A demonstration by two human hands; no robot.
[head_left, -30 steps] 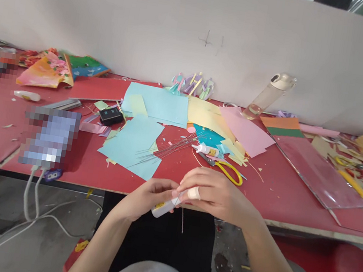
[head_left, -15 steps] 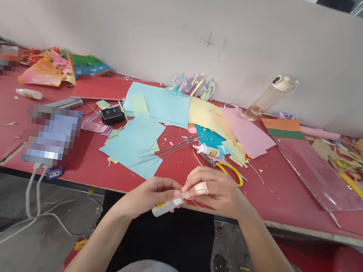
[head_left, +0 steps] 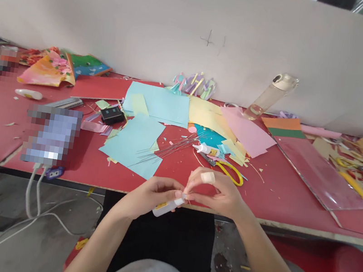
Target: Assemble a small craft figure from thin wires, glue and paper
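My left hand [head_left: 149, 195] is closed around a small white glue bottle [head_left: 165, 206] with a yellow label, held at the near edge of the red table [head_left: 279, 188]. Its nozzle points right, at my right hand [head_left: 219, 192]. That hand has a bandage on one finger and pinches something small at the nozzle tip; I cannot make out what. Both hands hover just over the table's front edge, above my lap.
Light blue paper sheets [head_left: 139, 141], yellow and pink sheets, thin wires [head_left: 171, 148], a second glue bottle [head_left: 207, 149] and yellow-handled scissors [head_left: 227, 168] lie just beyond the hands. A tilted water bottle [head_left: 268, 97] leans on the wall. A clear plastic sheet [head_left: 320, 176] lies right.
My right hand has turned, raising its bandaged finger. The thin wire that hung below the hands one second ago is out of sight. The glue bottle stays in my left hand.
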